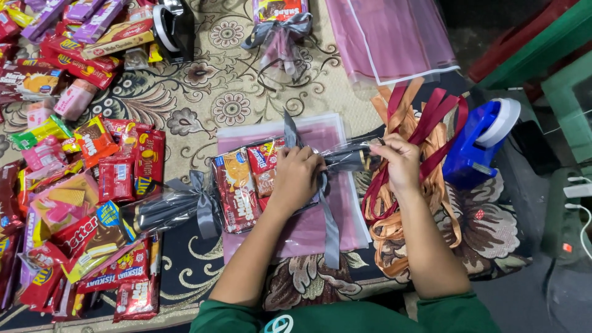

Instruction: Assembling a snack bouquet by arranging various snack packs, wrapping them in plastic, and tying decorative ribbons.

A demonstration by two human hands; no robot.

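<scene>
The person wears a dark green top with a pale emblem, forearms bare.

Glossy cellophane bag [351, 154], satin ribbon [330, 222]

We take the snack bundle [246, 179] as landmark. Our left hand [296, 176] presses on its gathered neck, over the grey ribbon [330, 222]. Our right hand [401, 161] grips the clear wrap end [354, 154] just right of it. Ribbon strips [419, 123] and a blue tape dispenser [478, 142] lie further right; loose snacks [92, 185] lie left.
</scene>
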